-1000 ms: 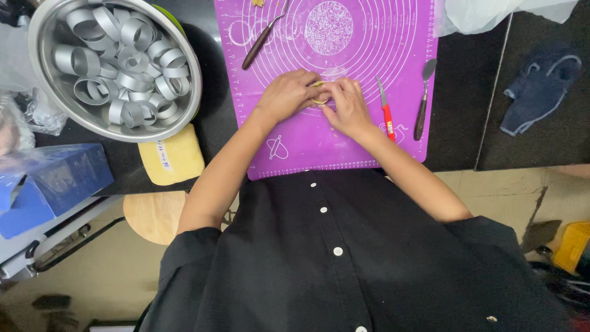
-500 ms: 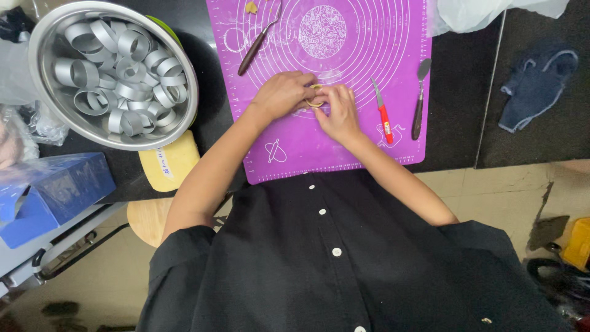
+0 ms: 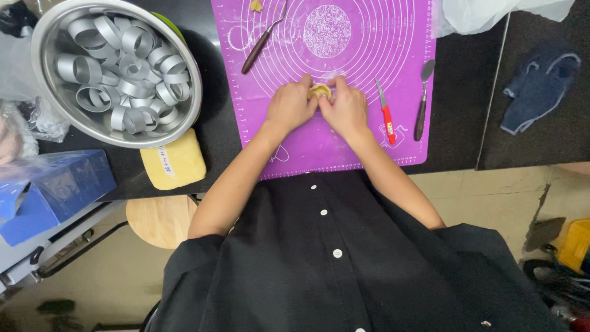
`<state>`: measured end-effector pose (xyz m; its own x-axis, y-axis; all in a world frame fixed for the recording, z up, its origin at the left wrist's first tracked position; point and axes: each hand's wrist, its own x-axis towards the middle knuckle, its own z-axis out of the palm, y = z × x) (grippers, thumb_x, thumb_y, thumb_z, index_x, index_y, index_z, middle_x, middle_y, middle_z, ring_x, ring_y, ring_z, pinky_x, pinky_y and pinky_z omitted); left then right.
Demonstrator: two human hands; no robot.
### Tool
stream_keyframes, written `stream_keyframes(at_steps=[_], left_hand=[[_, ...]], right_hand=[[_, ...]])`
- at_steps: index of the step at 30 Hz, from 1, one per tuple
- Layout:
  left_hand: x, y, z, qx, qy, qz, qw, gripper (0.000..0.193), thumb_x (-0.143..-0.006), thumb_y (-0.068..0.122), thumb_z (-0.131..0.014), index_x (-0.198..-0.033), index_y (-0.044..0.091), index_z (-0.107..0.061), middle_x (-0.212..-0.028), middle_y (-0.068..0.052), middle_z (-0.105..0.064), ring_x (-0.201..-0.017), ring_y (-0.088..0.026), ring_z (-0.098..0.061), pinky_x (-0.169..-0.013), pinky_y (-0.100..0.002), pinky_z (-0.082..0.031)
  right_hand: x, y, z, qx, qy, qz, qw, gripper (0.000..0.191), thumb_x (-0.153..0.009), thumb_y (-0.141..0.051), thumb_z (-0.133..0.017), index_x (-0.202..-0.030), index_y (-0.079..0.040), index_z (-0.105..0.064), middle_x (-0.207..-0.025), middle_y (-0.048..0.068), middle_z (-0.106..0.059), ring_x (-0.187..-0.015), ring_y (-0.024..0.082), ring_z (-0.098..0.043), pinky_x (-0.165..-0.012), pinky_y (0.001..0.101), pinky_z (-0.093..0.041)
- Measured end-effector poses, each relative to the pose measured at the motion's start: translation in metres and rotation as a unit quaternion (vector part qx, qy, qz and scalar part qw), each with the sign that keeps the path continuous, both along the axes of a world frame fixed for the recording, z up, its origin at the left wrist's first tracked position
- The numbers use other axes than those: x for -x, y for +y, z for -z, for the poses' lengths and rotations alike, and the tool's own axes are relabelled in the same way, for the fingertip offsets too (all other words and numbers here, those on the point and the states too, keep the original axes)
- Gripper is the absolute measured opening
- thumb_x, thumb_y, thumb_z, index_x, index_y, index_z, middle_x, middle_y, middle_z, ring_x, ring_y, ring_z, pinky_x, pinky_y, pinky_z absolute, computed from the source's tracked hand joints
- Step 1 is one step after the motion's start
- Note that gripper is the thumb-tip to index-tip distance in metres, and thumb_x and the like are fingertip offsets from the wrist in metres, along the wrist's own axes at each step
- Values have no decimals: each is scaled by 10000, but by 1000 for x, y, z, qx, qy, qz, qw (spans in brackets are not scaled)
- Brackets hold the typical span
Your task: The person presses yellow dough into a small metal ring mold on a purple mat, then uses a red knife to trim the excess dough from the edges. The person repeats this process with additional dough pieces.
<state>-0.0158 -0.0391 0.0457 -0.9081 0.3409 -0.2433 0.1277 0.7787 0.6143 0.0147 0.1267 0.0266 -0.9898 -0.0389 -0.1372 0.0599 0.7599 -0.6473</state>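
A purple silicone baking mat (image 3: 369, 55) with white circles lies on the dark counter. Over its middle, my left hand (image 3: 289, 106) and my right hand (image 3: 345, 107) meet, fingers pinched together around a small piece of yellow dough (image 3: 319, 91). Only the top of the dough shows between my fingertips. Both hands touch it from opposite sides.
A steel bowl (image 3: 46, 46) of several metal ring moulds sits at the left. On the mat lie a brown-handled tool (image 3: 257, 52), a red-handled knife (image 3: 386, 114) and a small spatula (image 3: 423, 101). A yellow dough block (image 3: 175, 163), blue box (image 3: 55, 190), blue cloth (image 3: 538, 92) and wooden stool (image 3: 157, 221) are nearby.
The view has shifted slightly. My hands have stayed together on the mat, still working the dough between the fingertips.
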Motion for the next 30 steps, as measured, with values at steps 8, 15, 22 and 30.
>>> stream_keyframes(at_steps=[8,15,22,30], left_hand=[[0,4,20,-26,6,-37,999,189,-848,138,-678,-930,-15,-604,-722,-268,-669,-717,-476,-673,-678,-571,-535],[2,5,18,-25,0,-34,999,164,-852,108,-660,-949,-13,-607,-739,-268,-675,-730,-478,-674,-681,-568,-539],[5,5,17,-8,-22,-15,1000,197,-859,144,-680,-941,-22,-613,-732,-268,-674,-731,-475,-673,-682,-560,-540],[6,5,23,-2,4,8,1000,167,-857,107,-672,-939,-28,-617,-741,-253,-675,-746,-449,-685,-692,-538,-553]], right_hand=[[8,-3,8,-16,-16,-1,1000,244,-808,-177,-754,-986,-40,-660,-690,142,-701,-674,377,-702,-656,502,-550],[12,1,10,-38,-2,-47,998,171,-844,-140,-725,-964,-31,-671,-661,172,-680,-658,398,-688,-680,518,-544],[14,4,8,-57,16,-88,994,195,-837,-155,-751,-934,-9,-666,-694,213,-673,-675,426,-678,-667,534,-534],[24,8,6,-84,17,-152,985,173,-845,-130,-735,-888,10,-643,-752,218,-679,-749,417,-674,-698,533,-530]])
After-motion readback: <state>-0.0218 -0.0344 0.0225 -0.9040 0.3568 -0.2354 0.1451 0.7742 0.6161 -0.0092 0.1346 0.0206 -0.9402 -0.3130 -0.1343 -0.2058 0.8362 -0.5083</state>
